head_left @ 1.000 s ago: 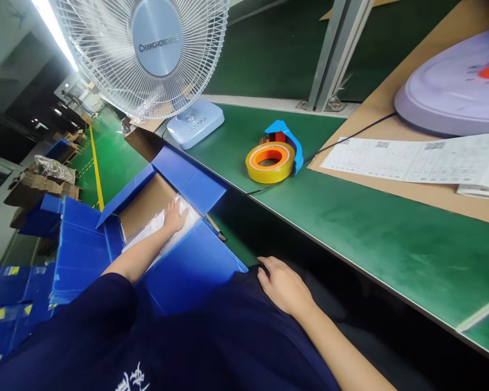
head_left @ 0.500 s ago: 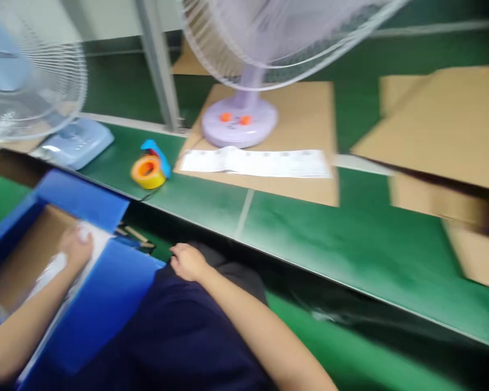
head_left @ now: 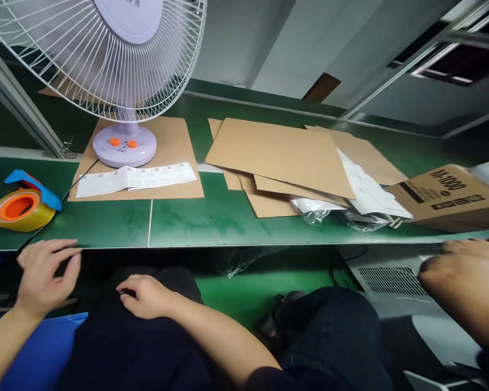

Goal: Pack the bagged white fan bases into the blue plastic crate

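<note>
My left hand (head_left: pixel 49 277) hovers just off the front edge of the green bench (head_left: pixel 106 220), fingers bent and apart, with nothing in it. Closest to it is a tape dispenser (head_left: pixel 22 209) with a yellow roll and a blue top. My right hand (head_left: pixel 146 296) rests on my lap, loosely curled; a gap shows between thumb and forefinger, and no object is visible there. Behind them stands a lilac table fan (head_left: pixel 124 146) with two orange knobs, upright on a cardboard sheet (head_left: pixel 175 141). A folded printed paper strip (head_left: pixel 136 178) lies before its base.
Loose cardboard sheets (head_left: pixel 285 157) overlap mid-bench, with white papers (head_left: pixel 369 187) and clear plastic beside them. Further right is a printed carton (head_left: pixel 452 195). A co-worker's hand (head_left: pixel 472 277) is at the right edge. Part of a blue box (head_left: pixel 44 347) shows lower left.
The view has swung right. My left hand has come out of the blue box to the bench edge. My right hand stays on my lap. The co-worker's hand has come into view.
</note>
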Action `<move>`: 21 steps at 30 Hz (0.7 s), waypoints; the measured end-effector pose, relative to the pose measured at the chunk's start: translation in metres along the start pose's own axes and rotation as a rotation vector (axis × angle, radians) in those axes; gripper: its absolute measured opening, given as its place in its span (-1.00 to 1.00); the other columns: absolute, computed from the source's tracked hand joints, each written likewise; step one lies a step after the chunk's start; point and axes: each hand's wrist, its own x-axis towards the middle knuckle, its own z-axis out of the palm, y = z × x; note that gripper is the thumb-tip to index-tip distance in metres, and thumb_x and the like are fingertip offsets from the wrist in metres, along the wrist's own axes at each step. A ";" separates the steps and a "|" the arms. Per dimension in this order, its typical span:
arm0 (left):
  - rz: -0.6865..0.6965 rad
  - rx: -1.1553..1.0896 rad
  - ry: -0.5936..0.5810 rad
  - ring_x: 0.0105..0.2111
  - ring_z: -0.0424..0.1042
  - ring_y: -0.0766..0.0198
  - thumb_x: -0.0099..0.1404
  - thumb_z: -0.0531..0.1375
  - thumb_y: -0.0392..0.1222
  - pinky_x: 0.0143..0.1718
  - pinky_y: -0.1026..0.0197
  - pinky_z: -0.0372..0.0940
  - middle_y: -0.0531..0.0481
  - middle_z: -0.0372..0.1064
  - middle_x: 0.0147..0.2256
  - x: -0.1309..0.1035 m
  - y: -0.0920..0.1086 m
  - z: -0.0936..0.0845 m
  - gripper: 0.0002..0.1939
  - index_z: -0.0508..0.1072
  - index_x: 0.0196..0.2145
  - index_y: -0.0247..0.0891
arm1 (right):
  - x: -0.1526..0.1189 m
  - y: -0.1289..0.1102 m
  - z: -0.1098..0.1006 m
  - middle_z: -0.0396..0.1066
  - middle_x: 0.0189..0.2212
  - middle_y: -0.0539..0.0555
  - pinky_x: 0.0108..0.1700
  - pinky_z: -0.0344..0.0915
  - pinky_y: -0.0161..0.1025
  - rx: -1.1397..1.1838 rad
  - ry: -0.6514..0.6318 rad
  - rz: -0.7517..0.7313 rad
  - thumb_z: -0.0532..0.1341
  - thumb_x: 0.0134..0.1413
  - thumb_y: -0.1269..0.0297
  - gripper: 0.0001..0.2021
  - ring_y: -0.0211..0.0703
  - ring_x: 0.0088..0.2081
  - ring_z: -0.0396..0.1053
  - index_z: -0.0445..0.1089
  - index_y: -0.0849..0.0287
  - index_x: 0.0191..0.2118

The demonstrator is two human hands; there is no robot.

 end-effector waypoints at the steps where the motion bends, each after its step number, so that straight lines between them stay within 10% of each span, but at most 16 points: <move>1: 0.058 -0.035 -0.011 -0.11 0.56 0.05 0.41 0.33 -0.33 0.16 -0.17 0.33 -0.07 0.58 -0.09 0.016 0.011 0.013 -0.87 0.51 -0.13 -0.16 | -0.009 -0.007 -0.016 0.60 -0.05 0.10 0.05 0.49 -0.19 0.039 0.076 0.009 0.27 0.35 0.28 -0.75 -0.06 -0.07 0.58 0.61 0.14 0.05; 8: 0.236 -0.197 -0.150 -0.09 0.56 0.07 0.49 0.24 -0.29 0.25 -0.20 0.21 -0.07 0.59 -0.07 0.065 0.048 0.070 -0.87 0.55 -0.05 -0.16 | -0.056 -0.036 -0.179 0.60 -0.21 0.10 -0.12 0.59 -0.15 0.247 0.737 0.047 0.35 0.33 0.07 -0.74 -0.07 -0.25 0.62 0.56 0.16 -0.07; 14: 0.168 -0.249 -0.202 -0.17 0.51 0.14 0.52 0.18 -0.32 -0.02 0.01 0.30 -0.06 0.57 -0.15 0.070 0.048 0.072 -0.87 0.53 -0.05 -0.24 | -0.094 -0.021 -0.365 0.42 -0.11 0.13 -0.21 0.59 -0.32 0.393 1.693 0.177 0.11 0.28 0.53 -0.74 -0.28 -0.33 0.53 0.26 0.21 0.05; 21: 0.065 -0.137 -0.133 -0.25 0.45 0.13 0.52 0.15 -0.34 -0.11 0.02 0.30 -0.06 0.48 -0.27 0.067 0.057 0.089 -0.86 0.52 -0.08 -0.28 | -0.125 0.001 -0.475 0.39 0.04 0.24 -0.34 0.60 -0.24 0.642 1.855 0.436 0.05 0.52 0.45 -0.60 -0.09 -0.21 0.54 0.11 0.24 0.36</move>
